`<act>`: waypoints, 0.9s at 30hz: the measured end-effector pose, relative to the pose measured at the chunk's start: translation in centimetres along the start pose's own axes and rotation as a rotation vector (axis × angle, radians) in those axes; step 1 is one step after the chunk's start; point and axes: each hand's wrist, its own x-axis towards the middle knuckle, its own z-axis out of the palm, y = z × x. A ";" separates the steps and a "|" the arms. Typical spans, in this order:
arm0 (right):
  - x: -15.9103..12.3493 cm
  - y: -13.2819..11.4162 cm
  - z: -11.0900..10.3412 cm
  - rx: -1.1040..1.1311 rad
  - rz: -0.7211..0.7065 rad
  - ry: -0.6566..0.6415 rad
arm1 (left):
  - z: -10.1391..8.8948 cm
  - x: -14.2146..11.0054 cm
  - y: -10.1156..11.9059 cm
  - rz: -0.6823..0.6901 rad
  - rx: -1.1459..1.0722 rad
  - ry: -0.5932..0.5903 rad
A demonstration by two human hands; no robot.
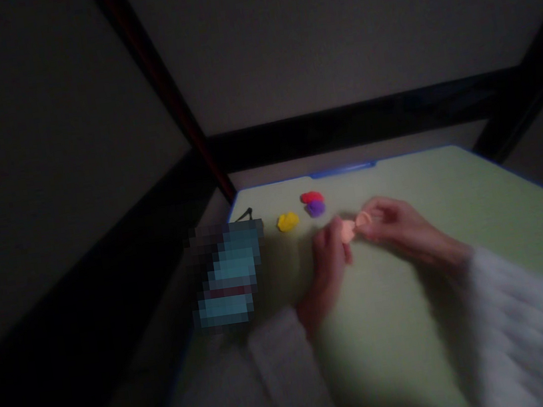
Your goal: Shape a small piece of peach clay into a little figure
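A peach-coloured piece of modelling clay (349, 230) spans the gap between my two hands, above the pale green table. My left hand (328, 256) is closed on its left part, with the fingers curled round it. Thumb and fingers of my right hand (392, 221) pinch the right part, where the clay shows a rounded, loop-like end. Just beyond my hands lie a purple lump of clay (316, 208) and, touching or partly behind it, a red lump (311, 196). A yellow lump (287, 221) sits to their left. Fine detail is blurred.
The table (453, 205) has a blue rim and a blue raised strip (343, 170) at its far edge. At the left edge is a blurred-out, pixelated teal object (233, 269), with a thin dark piece (245, 214) behind it. Walls with dark beams stand close behind and left.
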 end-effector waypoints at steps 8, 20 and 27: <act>0.0 -0.3 -0.2 0.151 0.114 -0.034 | -0.3 -0.5 0.2 0.010 0.010 0.018; 0.0 -0.1 0.0 -0.153 0.021 0.101 | 0.4 0.6 0.3 -0.035 0.058 -0.006; 0.1 0.4 0.0 -0.072 0.010 0.042 | -0.2 -0.4 0.5 0.009 0.034 -0.004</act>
